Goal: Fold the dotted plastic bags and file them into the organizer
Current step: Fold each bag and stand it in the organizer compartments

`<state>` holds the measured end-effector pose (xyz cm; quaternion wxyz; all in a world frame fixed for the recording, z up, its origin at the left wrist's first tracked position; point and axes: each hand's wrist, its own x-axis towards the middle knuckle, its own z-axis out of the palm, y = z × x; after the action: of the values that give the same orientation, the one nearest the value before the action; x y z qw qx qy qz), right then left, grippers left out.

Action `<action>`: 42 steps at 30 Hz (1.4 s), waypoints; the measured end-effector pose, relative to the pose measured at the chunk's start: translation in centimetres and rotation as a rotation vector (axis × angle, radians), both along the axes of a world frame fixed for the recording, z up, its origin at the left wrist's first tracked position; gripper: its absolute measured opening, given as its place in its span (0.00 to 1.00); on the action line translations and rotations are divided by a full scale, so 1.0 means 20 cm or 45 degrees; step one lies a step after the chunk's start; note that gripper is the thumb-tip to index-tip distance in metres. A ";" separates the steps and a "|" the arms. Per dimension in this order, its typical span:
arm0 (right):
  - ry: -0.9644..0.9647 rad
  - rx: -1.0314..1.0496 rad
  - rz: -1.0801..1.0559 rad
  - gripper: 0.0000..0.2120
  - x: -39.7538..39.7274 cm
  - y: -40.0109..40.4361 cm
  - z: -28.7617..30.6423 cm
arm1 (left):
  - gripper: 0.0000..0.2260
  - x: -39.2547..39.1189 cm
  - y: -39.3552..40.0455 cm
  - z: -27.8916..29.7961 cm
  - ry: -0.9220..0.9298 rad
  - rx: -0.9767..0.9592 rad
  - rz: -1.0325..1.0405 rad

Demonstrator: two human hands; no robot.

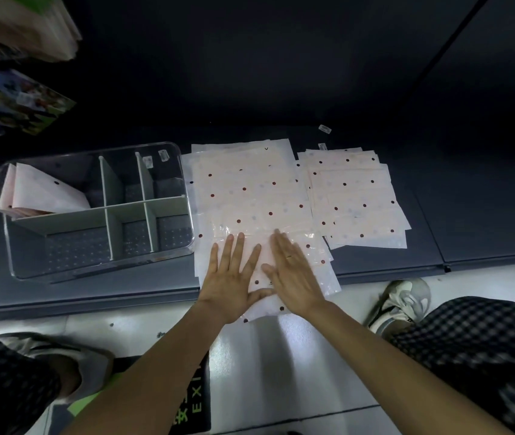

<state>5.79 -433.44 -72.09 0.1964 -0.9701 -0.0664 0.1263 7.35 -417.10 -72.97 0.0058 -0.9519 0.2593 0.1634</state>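
Observation:
A stack of pale pink dotted plastic bags (246, 186) lies flat on a dark low shelf (469, 221), its near end overhanging the edge. My left hand (234, 277) and my right hand (293, 274) press side by side on the near part of the top bag, fingers straight and spread. A second, smaller pile of dotted bags (353, 196) lies to the right. Left of the stack stands a clear organizer (168, 255) with grey dividers; folded bags (39, 193) lean in its back-left compartment.
Packaged goods (20, 98) hang at the upper left. Two small labels (325, 128) lie on the shelf behind the bags. My shoes (403, 302) and checked trouser legs flank the white floor below the shelf edge, where a dark mat with green lettering (196, 400) lies.

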 end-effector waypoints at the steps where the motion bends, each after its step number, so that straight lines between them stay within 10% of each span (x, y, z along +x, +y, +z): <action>1: 0.009 0.003 -0.057 0.29 -0.01 -0.05 0.01 | 0.38 0.00 0.00 0.00 0.004 -0.007 -0.006; 9: -0.146 -0.107 -0.199 0.20 0.12 -0.22 0.12 | 0.33 0.01 0.01 0.02 0.038 -0.027 -0.067; 18: 0.435 -0.152 -0.024 0.11 0.40 -0.28 0.24 | 0.33 0.01 -0.01 0.06 0.118 -0.167 0.047; 32: 0.872 1.284 -1.148 0.12 -0.06 -0.04 0.31 | 0.22 -0.07 -0.07 0.15 -0.372 -0.645 0.264; 37: 0.305 0.518 -0.583 0.08 -0.08 -0.16 0.30 | 0.20 -0.09 0.00 0.13 -0.293 -0.754 0.252; 42: 0.213 0.158 0.176 0.37 0.02 -0.29 0.27 | 0.17 -0.10 0.02 0.13 -0.170 -0.863 0.316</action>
<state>6.19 -439.28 -66.75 0.2518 -0.9352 -0.1242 0.2156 5.39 -416.65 -70.40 -0.3129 -0.9325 0.1804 0.0050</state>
